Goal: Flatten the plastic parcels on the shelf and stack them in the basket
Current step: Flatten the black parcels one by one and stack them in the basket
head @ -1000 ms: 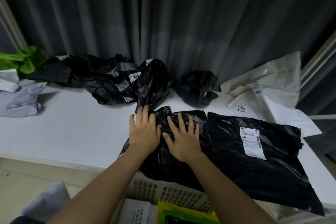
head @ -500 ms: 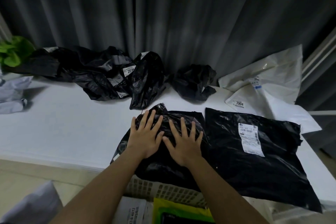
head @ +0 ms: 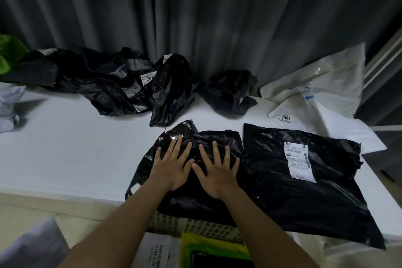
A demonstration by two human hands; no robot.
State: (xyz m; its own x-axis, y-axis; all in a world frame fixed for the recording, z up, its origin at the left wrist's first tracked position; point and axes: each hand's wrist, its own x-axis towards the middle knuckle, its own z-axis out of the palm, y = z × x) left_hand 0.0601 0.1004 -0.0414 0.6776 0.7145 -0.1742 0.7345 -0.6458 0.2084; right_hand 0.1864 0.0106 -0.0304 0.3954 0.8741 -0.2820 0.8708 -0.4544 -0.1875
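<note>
A dark grey pleated curtain (head: pixel 217 28) hangs behind a long white shelf (head: pixel 65 148) that carries the parcels. On the shelf's right part lies a large flat black plastic parcel with a white shipping label (head: pixel 304 180), its near edge overhanging the shelf front. Behind it rests a flat white plastic parcel marked 7004 (head: pixel 315 93). At the back left lies a heap of crumpled black plastic parcels, one labelled 2018 (head: pixel 113 85), with a small crumpled black plastic parcel (head: pixel 228 91) to its right, apart from the heap. At front centre, just beside the large flat parcel, lies a wrinkled black plastic parcel (head: pixel 195 137), partly over the shelf edge. The left hand (head: pixel 171 165) and right hand (head: pixel 217 169) press on it side by side, palms down, fingers spread and straight. Below the shelf edge stands a white perforated plastic basket (head: pixel 195 226) holding a white labelled parcel (head: pixel 156 250) and a yellow-green plastic parcel (head: pixel 208 246).
</note>
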